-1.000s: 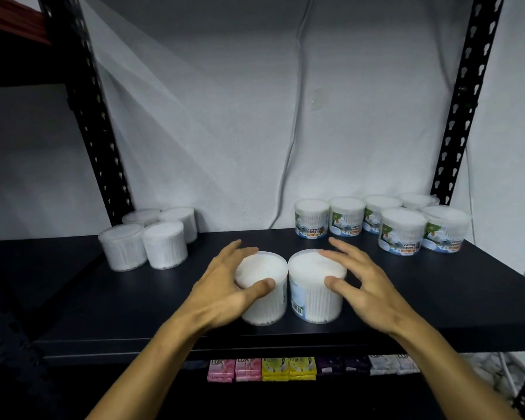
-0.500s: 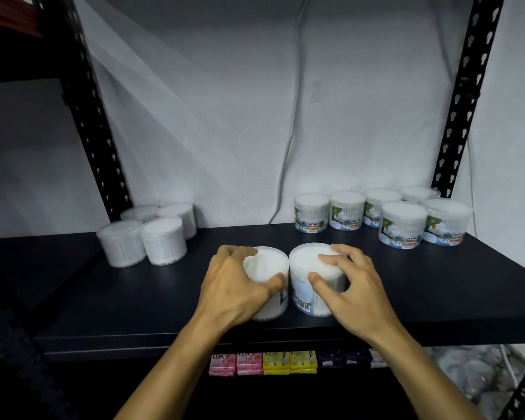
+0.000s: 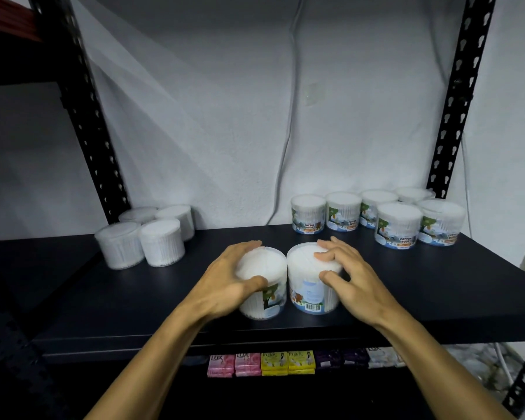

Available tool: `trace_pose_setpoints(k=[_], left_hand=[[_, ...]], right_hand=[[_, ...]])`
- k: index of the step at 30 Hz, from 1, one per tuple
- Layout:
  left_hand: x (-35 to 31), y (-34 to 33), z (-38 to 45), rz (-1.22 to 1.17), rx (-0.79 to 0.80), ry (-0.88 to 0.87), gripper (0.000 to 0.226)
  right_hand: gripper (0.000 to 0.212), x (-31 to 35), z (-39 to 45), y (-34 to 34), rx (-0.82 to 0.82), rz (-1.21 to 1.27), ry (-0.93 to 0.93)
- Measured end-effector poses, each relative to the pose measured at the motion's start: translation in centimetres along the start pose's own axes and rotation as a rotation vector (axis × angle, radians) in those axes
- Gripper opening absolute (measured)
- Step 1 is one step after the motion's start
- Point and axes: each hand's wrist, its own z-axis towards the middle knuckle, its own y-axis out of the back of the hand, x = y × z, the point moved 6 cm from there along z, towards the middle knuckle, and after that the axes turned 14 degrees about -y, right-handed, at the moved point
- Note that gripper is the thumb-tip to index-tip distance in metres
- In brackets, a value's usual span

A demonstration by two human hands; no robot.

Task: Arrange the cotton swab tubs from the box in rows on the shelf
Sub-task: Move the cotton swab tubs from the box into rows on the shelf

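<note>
Your left hand [image 3: 225,283] grips the left tub [image 3: 267,286] and your right hand [image 3: 350,277] grips the right tub [image 3: 308,280], both standing side by side, touching, near the shelf's [image 3: 437,292] front edge.

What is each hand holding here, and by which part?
The left hand grips one clear round cotton swab tub around its upper side wall; the right hand grips the neighbouring tub likewise, fingers over the lid.
</note>
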Motion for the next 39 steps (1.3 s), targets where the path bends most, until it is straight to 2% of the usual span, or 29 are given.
trace_pose_setpoints(k=[4,8,13,16,20,25,28,33,36,39], left_hand=[[0.3,0.1,-0.7,0.106,-0.106,0.024,0.084],[-0.5,-0.2,-1.9,0.311,-0.278,0.143,0.083],[-0.8,-1.0,-1.9,0.342,-0.302,0.211,0.077],[-0.3,-0.7,-1.7,0.252,-0.292,0.18,0.07],[0.5,-0.4,-1.4,0.09,-0.237,0.138,0.06],[1.5,-0.2,-1.0,-0.059,-0.153,0.086,0.05],[1.7,-0.4,-0.8,-0.075,-0.132,0.05,0.053],[1.8,-0.5,-0.9,-0.109,-0.086,0.001,0.057],[1.6,-0.5,-1.3,-0.129,-0.1,-0.027,0.072],[1.2,-0.4,-2.1,-0.007,-0.252,0.004,0.081]], right_hand=[[0.05,0.0,-1.0,0.6,-0.067,-0.016,-0.028],[0.054,0.1,-2.4,-0.1,-0.278,-0.056,-0.102],[0.049,-0.3,-2.3,-1.2,-0.378,-0.027,-0.104],[0.039,-0.7,-1.9,-0.9,-0.341,0.06,-0.09],[0.025,-1.5,-0.7,-0.5,-0.203,0.174,-0.072],[0.026,-2.3,0.6,-0.4,-0.028,0.288,-0.088],[0.024,-2.3,1.0,-0.5,0.035,0.336,-0.103],[0.04,-2.5,0.7,-0.3,0.1,0.338,-0.135],[0.058,-2.8,-0.3,-0.4,0.127,0.371,-0.143],[0.062,-3.0,-1.3,-0.4,-0.036,0.334,-0.171]])
